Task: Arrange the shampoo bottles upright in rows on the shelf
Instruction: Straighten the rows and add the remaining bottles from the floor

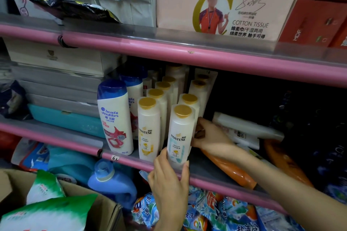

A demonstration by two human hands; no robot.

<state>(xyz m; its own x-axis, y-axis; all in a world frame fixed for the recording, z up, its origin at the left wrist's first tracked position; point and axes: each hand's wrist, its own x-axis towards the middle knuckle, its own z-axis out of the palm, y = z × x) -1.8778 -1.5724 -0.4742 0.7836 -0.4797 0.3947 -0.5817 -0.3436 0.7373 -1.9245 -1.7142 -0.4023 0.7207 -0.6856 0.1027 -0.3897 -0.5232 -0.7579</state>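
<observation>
A: Fingers first. What do the near ones do?

B: The left hand [170,180] reaches up from below the pink shelf edge [225,188]. Its fingers [185,171] and thumb are spread and curled round the base of the front shampoo bottle [180,135], thumb on the bottle's left side, fingers on its right.

A: And the bottle itself?

B: Upright at the front lip of the shelf, gold cap up, label with pale blue facing out, just beside a second gold-capped bottle [149,129] with a yellow label.

A: The other hand?

B: The right hand [208,135] comes in from the right, forearm slanting across the shelf edge. Its fingertips are bent against the right side of the same bottle around mid-height. So both hands hold the one bottle.

A: What lies under that forearm?

B: An orange bottle [231,169] on its side on the shelf, and past it a white bottle [246,127], also lying flat.

A: Further left?

B: A taller white bottle with a blue cap [114,116] stands upright at the front, another like it right behind.

A: And deeper in?

B: Two rows of gold-capped bottles [189,99] run back into the dark behind the front pair, all upright. Above, the next shelf carries a pink tissue box [225,2].
</observation>
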